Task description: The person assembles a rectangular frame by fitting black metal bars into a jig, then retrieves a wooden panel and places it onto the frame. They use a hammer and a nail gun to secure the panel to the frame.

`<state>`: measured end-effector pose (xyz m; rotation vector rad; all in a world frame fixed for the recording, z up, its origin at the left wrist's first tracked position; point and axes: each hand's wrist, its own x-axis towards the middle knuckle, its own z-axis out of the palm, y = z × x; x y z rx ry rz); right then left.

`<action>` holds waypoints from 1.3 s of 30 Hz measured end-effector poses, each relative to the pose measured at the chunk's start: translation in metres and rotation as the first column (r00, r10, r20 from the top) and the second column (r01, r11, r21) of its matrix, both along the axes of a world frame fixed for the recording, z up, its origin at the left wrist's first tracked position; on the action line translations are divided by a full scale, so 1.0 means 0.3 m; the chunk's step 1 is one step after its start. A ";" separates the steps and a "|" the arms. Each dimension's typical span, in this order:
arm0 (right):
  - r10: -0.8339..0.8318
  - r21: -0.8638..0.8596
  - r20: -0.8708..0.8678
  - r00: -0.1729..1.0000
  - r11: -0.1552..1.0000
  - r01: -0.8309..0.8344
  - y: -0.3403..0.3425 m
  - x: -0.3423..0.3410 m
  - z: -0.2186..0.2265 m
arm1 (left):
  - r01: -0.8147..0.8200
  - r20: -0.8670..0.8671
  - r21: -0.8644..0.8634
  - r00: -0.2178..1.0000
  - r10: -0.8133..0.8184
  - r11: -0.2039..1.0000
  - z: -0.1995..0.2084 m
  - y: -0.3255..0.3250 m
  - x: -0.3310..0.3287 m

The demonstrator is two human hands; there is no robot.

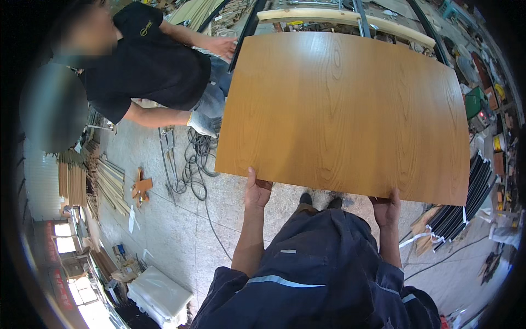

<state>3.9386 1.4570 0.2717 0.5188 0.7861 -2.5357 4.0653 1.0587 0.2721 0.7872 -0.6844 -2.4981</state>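
Note:
A large wood-grain panel (pixel 350 115) spans the middle of the view, its far end over a dark metal frame (pixel 259 22). My left hand (pixel 257 190) grips its near edge toward the left corner, thumb on top and fingers underneath. Toward the right of the same edge, my right hand (pixel 387 207) holds on likewise, thumb over the top; its fingers are mostly hidden below. At the left side stands another person in a black shirt (pixel 159 66). That person's gloved hand (pixel 204 124) is by the panel's left edge, and a bare hand (pixel 222 47) is farther back.
A light wooden bar (pixel 345 16) crosses the frame behind the panel. Black cable (pixel 198 159) lies coiled on the concrete floor at left, with wood strips (pixel 109 178) beyond. Black bundled lengths (pixel 463 197) lie at right. A white wrapped stack (pixel 159 296) stands at lower left.

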 end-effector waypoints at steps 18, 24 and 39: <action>-0.614 0.400 -0.174 0.770 0.670 0.625 0.576 -0.138 -0.093 | 0.240 0.078 -0.039 0.969 -0.236 0.970 0.060 -0.144 0.134; -0.681 0.433 -0.165 0.713 0.600 0.673 0.561 0.118 -0.064 | 0.284 0.105 0.000 0.954 -0.282 0.959 0.065 -0.143 0.329; -0.665 0.248 -0.163 0.728 0.687 0.683 0.507 0.279 -0.027 | 0.269 0.207 -0.059 0.945 -0.252 0.961 -0.065 -0.114 0.502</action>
